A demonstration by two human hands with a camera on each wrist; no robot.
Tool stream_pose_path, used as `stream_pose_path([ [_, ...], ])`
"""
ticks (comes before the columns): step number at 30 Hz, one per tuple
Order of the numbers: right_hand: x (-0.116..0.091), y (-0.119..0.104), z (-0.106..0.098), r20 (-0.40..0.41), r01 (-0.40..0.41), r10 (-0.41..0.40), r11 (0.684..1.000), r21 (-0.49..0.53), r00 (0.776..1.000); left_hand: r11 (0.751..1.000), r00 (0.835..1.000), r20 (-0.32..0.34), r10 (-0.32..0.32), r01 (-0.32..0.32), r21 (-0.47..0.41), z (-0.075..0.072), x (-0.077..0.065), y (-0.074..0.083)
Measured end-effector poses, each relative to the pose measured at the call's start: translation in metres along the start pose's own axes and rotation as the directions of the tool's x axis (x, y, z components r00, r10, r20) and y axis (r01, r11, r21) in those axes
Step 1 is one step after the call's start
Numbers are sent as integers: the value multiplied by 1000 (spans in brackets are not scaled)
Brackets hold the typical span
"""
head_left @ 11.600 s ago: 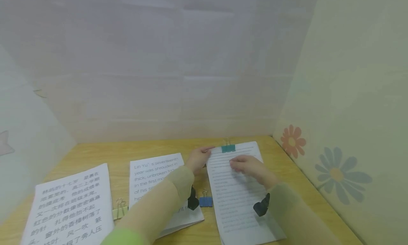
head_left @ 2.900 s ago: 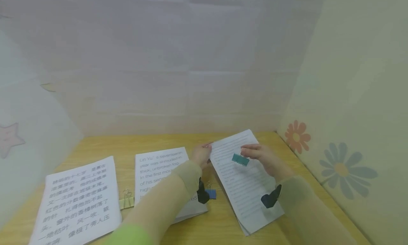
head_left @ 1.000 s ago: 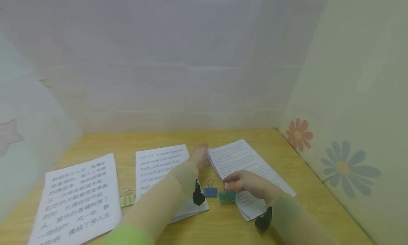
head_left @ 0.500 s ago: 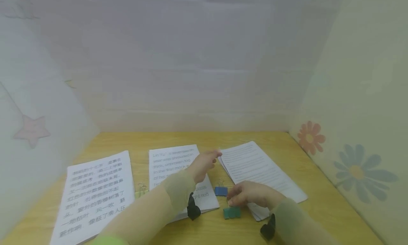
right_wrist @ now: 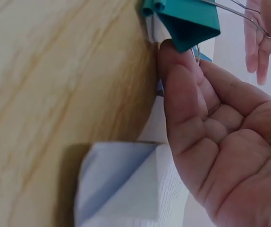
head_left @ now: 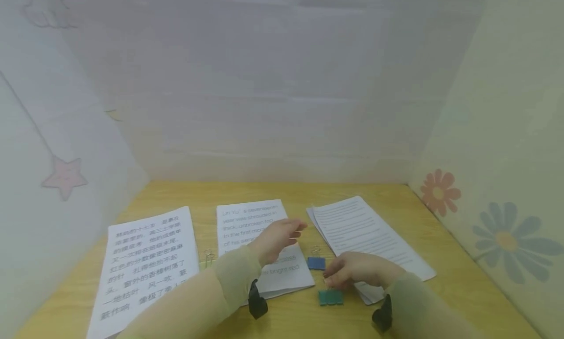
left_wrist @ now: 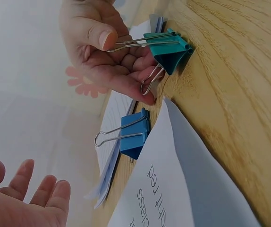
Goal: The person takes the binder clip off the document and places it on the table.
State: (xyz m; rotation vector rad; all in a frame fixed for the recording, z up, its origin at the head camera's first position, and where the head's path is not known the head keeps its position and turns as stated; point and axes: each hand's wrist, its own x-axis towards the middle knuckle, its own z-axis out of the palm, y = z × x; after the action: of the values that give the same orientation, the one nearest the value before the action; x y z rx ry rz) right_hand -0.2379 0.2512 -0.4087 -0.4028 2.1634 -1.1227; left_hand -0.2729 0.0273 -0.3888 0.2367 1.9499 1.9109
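My right hand [head_left: 363,270] holds a teal-green binder clip [head_left: 330,297] by its wire handles, low over the table front. In the left wrist view the thumb meets one handle of the green binder clip [left_wrist: 168,49], and a fingertip lies by the other; the handles stand apart. My left hand [head_left: 277,238] hovers above the middle paper stack [head_left: 282,280], fingers loosely extended and holding nothing. A blue binder clip [head_left: 316,263] stands between that stack and the right paper stack [head_left: 374,226], whose sheets are slightly fanned and bear no clip at the top edge.
A left paper stack [head_left: 145,260] with large Chinese print lies on the wooden table [head_left: 264,191]. Partly behind my left forearm is a yellow binder clip [head_left: 208,259]. Pale walls enclose the back and both sides.
The green clip has come off the right stack's top edge and down beside the blue clip. My left hand has let go of that stack and drawn back left. The right stack now lies more slanted.
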Motion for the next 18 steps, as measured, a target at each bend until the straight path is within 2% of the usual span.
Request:
stream_pose_path([
  [12, -13, 2, -13, 18, -25, 26, 999, -43, 1000, 1000, 999, 22, -27, 27, 3, -5, -5, 0],
  [18, -17, -1, -24, 13, -21, 22, 998, -62, 1000, 998, 999, 37, -35, 33, 53, -13, -10, 1],
])
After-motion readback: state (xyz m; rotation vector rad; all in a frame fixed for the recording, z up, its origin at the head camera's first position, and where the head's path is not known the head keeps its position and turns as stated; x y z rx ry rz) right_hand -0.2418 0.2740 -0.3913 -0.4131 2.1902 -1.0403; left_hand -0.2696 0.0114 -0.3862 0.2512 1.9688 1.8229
